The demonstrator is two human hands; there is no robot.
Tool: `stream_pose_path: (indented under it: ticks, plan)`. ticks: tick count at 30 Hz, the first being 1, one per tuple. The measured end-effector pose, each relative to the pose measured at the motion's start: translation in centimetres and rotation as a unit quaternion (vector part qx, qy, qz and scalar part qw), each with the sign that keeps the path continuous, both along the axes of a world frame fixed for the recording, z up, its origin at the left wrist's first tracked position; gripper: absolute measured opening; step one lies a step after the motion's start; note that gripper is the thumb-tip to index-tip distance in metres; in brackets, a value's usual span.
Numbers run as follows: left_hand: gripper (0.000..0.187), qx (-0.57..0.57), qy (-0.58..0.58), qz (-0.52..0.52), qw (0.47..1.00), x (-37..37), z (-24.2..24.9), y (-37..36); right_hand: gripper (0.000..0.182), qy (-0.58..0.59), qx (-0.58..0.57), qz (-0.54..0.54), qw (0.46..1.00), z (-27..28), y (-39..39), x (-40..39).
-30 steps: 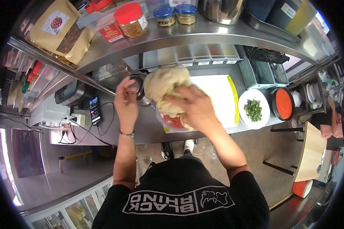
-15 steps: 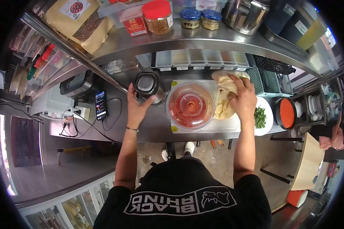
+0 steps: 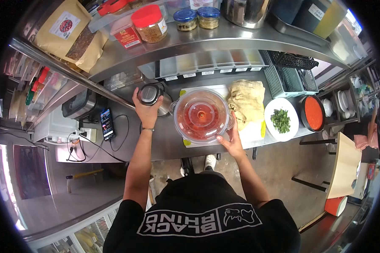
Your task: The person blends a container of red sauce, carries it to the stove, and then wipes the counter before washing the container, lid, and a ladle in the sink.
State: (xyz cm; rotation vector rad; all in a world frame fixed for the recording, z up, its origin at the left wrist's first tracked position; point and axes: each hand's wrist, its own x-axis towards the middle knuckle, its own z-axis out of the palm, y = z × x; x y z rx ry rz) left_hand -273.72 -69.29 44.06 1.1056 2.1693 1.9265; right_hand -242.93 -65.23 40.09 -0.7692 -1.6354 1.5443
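Note:
A clear lidded food processor bowl (image 3: 201, 130) with red contents sits on the white cutting board (image 3: 251, 130). My right hand (image 3: 233, 142) is at the bowl's right side, its fingers closed around the handle there. Left of the bowl stands a metal appliance with a black top (image 3: 153, 94); it looks like a motor unit. Around the near side of that top, my left hand (image 3: 147, 110) curls its thumb and fingers. A crumpled yellowish cloth (image 3: 245, 99) lies on the board to the right of the bowl, touched by neither hand.
To the right are a white plate of chopped greens (image 3: 280, 121) and a dark bowl of red sauce (image 3: 312, 113). A phone (image 3: 107, 124) with cables lies left. Lidded containers (image 3: 211, 63) stand behind, under a steel shelf (image 3: 198, 44) holding jars. Another person's arm shows far right.
My right hand has let go of the cloth, leaving it on the board, and has moved to the bowl's handle. My left hand has closed round the appliance's top.

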Motion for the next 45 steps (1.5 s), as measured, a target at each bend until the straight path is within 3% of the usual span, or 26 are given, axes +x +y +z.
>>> stream_pose_path:
  ticks: [3, 6, 9, 11, 16, 19, 27, 30, 32, 39, 45]
  plan:
    - [0.084, 0.021, -0.028, 0.026, 0.999, -0.5, 0.5, -0.1, 0.112, -0.006, 0.037, 0.031, 0.999, -0.4, 0.2, -0.4]
    - [0.082, 0.04, 0.0, 0.053, 0.998, -1.2, 1.8, -0.8, 0.116, 0.043, -0.036, 0.044, 0.997, 0.4, -0.3, -1.6]
    - [0.084, 0.033, 0.041, 0.08, 0.995, -0.2, 6.5, -1.5, 0.112, 0.022, -0.052, 0.058, 0.997, 0.8, -0.7, -3.2]
    - [0.087, 0.041, 0.153, 0.084, 0.984, -0.4, 8.3, -1.9, 0.106, 0.066, -0.123, 0.064, 0.988, 2.0, -1.3, -4.7]
    - [0.089, 0.064, 0.177, 0.074, 0.979, 0.1, 11.3, -3.3, 0.092, 0.082, -0.135, 0.092, 0.983, 2.9, -2.3, -8.0]
    - [0.09, 0.055, 0.145, 0.069, 0.986, 0.1, 11.6, -4.2, 0.09, 0.104, -0.125, 0.145, 0.976, 3.2, -2.6, -9.8]
    - [0.09, 0.059, 0.107, 0.07, 0.99, 0.5, 11.7, -6.8, 0.081, 0.135, -0.168, 0.147, 0.965, 2.3, -3.4, -13.5]
    - [0.089, 0.079, 0.063, 0.054, 0.993, 0.5, 12.1, -7.6, 0.08, 0.116, -0.078, 0.154, 0.978, 0.8, -3.0, -14.6]
    - [0.088, 0.08, 0.056, 0.056, 0.994, 0.5, 12.5, -7.8, 0.078, 0.12, -0.157, 0.167, 0.966, 2.0, -2.9, -14.8]
    - [0.085, 0.074, 0.04, 0.034, 0.996, 1.5, 11.8, -7.2, 0.084, 0.104, -0.149, 0.165, 0.969, 1.8, -2.2, -14.3]
    - [0.092, 0.032, 0.055, 0.026, 0.998, 1.4, 9.8, -6.2, 0.091, 0.048, -0.145, 0.155, 0.976, 2.0, -2.0, -14.0]
